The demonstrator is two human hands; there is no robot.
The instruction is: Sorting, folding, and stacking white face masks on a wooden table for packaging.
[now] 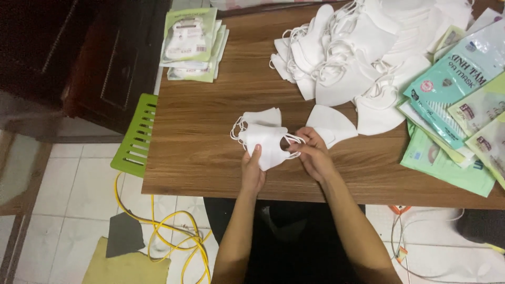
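Masks (pixel 265 139) held flat, long axis pointing left-right.

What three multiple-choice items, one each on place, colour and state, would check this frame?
1. Where does the big pile of white masks lie?
A. far right of the table
B. on the floor
C. on the green stool

2. What colour is the cable on the floor?
A. red
B. yellow
C. blue

3. What are the hands doing?
A. resting flat
B. both holding a white mask
C. both off the table

Answers: 1 A, the pile fills the far right of the tabletop. 2 B, it loops yellow over the tiles. 3 B, left hand and right hand pinch the mask.
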